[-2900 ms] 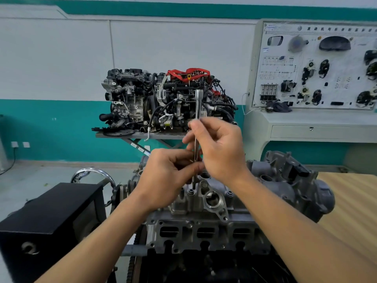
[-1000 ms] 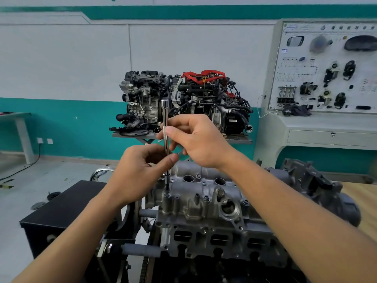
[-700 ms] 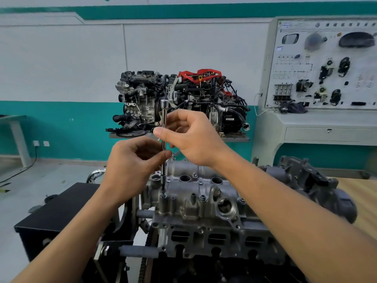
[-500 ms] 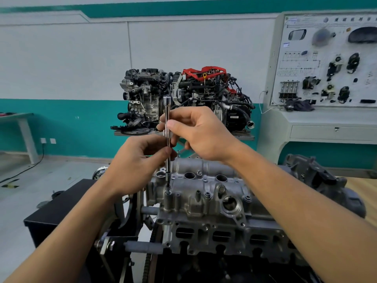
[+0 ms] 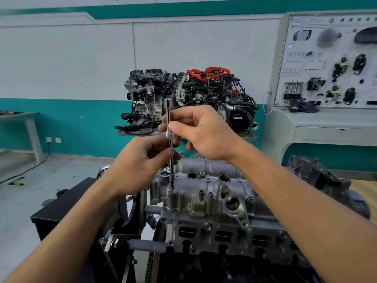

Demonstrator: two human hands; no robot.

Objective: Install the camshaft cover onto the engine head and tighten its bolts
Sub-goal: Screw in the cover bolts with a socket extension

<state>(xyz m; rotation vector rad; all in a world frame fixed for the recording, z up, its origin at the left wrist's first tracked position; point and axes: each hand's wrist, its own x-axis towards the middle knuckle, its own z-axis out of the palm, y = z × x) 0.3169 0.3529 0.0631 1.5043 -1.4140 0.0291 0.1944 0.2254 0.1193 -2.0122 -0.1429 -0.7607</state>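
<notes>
The grey cast camshaft cover [image 5: 206,193] sits on the engine head [image 5: 224,235] in front of me, with several bolts showing in its bosses. A long chrome extension bar [image 5: 169,127] stands nearly upright, its lower tip seated on a bolt [image 5: 172,188] at the cover's front left corner. My right hand [image 5: 202,133] pinches the bar's knurled upper part between thumb and fingers. My left hand [image 5: 140,162] pinches the bar lower down, just above the cover.
A black box [image 5: 67,207] stands left of the engine stand. A second complete engine [image 5: 189,99] sits on a raised platform behind. A grey training panel [image 5: 328,64] with car parts fills the right wall. A wooden table [image 5: 365,193] lies at the right.
Since 2.9 s ago the bar has moved from a bolt nearer the cover's middle to the front left corner bolt. Over the last second both hands stay pinched on it, fingers shifting slightly.
</notes>
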